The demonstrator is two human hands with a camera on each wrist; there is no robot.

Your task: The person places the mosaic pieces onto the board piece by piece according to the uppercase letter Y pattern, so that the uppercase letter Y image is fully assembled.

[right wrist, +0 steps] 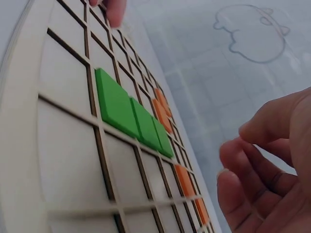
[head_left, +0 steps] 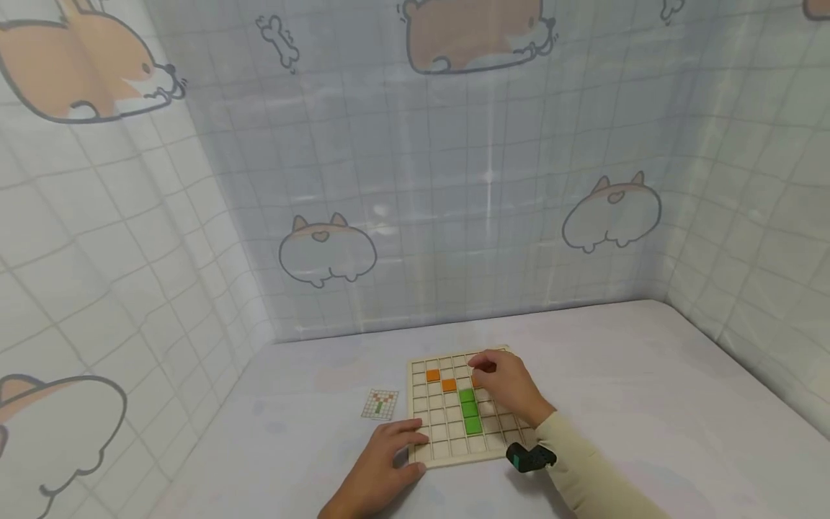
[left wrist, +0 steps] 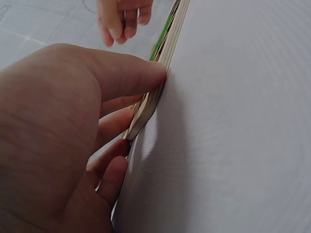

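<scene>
A pale wooden grid board [head_left: 441, 453] lies on the table with three green tiles [head_left: 470, 409] in a column. Two orange tiles [head_left: 449, 385] step up and left of them. More orange tiles [right wrist: 184, 180] sit on the other side, partly covered by my right hand in the head view. My left hand [head_left: 382, 461] holds the board's near left corner, thumb on the near edge and fingers along the left. My right hand [head_left: 509, 382] hovers over the far right part of the board, fingers loosely bent; no tile shows between them in the right wrist view.
A small pattern card [head_left: 380, 404] with a coloured grid lies left of the board. White cloth covers the table [head_left: 311, 389]. Printed curtains [head_left: 454, 216] stand behind and at both sides. A black wrist device [head_left: 530, 458] is strapped at the right sleeve.
</scene>
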